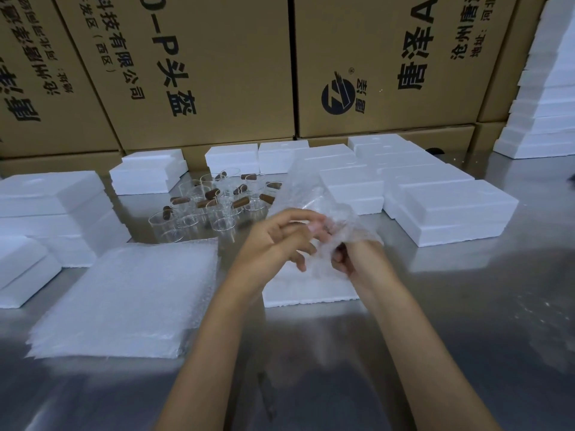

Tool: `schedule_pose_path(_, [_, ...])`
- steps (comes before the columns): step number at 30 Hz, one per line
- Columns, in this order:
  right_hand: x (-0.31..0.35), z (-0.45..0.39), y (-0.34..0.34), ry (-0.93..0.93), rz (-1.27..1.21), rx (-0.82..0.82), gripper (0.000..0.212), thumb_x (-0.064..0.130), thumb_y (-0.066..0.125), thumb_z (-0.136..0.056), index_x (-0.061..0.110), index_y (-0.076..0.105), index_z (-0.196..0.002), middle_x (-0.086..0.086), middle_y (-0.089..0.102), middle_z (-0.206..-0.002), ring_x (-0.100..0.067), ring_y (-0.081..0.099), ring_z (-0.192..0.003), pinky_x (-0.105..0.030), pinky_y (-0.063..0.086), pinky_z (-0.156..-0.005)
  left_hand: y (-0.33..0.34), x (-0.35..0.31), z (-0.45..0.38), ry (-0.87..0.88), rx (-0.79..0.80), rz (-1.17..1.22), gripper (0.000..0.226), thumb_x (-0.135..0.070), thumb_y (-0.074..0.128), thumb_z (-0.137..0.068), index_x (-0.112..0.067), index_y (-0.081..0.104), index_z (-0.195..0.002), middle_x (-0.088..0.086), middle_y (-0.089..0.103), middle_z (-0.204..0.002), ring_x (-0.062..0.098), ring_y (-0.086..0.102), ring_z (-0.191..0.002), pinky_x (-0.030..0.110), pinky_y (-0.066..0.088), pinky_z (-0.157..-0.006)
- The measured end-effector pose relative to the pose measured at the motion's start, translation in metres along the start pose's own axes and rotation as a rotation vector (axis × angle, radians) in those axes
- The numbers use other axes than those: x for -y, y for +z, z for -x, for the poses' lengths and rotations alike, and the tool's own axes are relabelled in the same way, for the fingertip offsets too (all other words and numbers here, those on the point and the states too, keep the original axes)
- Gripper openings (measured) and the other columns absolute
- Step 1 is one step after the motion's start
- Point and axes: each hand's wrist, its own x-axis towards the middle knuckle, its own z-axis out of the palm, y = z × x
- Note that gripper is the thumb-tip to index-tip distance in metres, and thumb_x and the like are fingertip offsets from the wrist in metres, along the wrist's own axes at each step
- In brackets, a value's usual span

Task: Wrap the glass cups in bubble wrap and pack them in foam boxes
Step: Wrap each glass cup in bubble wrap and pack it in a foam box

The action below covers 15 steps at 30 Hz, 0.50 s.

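Head view, frame centre: both hands work one sheet of bubble wrap (pixel 314 197), the right hand (pixel 351 256) clenched around a bundled part of it, most likely with a cup inside though none shows, and the left hand (pixel 280 241) pinching the loose film beside it. More cups (pixel 217 206) stand clustered behind them on the surface (pixel 466 306), a wrap stack (pixel 124 297) lies lower left, and foam boxes (pixel 451 206) sit around. Thin glass is light, slick and brittle, so I would hold it round the body through the soft, springy wrap, not by the rim.

Two bare forearms are showing, no sleeves reaching them. The left hand (pixel 277 241) and right hand (pixel 351 256) are wearing nothing.
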Motion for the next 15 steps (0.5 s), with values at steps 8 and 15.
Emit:
schedule_pose_path(8, [0.004, 0.006, -0.002, 0.023, -0.238, 0.226, 0.02, 0.004, 0.053, -0.099, 0.015, 0.07, -0.096, -0.007, 0.071, -0.091, -0.017, 0.061, -0.077, -0.027, 0.046, -0.063, -0.013, 0.004, -0.005, 0.168, -0.516, -0.384, 0.039, -0.035, 0.064, -0.098, -0.037, 0.053, -0.135, -0.022, 0.054, -0.133, -0.012, 0.048, -0.118, 0.002, 0.038, -0.085])
schedule_pose_path(15, [0.015, 0.011, 0.01, 0.114, -0.361, 0.329, 0.009, 0.005, 0.065, -0.079, 0.009, 0.072, -0.076, -0.003, 0.068, -0.065, -0.008, 0.065, -0.056, -0.013, 0.05, -0.063, -0.016, 0.005, -0.005, 0.043, -0.319, -0.251, 0.069, -0.055, 0.06, -0.086, -0.034, 0.039, -0.148, -0.022, 0.067, -0.098, -0.012, 0.065, -0.092, 0.001, 0.044, -0.071])
